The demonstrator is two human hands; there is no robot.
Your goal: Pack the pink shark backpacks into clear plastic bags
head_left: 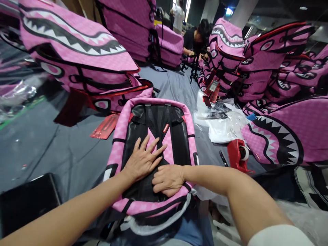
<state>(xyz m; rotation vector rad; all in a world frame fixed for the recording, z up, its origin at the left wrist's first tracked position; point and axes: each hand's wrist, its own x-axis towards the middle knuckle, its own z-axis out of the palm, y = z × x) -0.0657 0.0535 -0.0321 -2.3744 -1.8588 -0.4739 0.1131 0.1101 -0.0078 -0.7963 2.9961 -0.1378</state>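
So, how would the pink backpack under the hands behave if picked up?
The pink backpack would probably feel soft yet keep its shape, as its puffy pink rim holds a rounded outline. Its black straps look like flat, flexible fabric, so they might dangle once lifted. It seems unlikely to roll, lying broad side up.

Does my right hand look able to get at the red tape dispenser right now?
Probably yes: the right hand would have to leave the backpack, but the tape dispenser stands uncovered off to the right, with nothing obvious blocking it.
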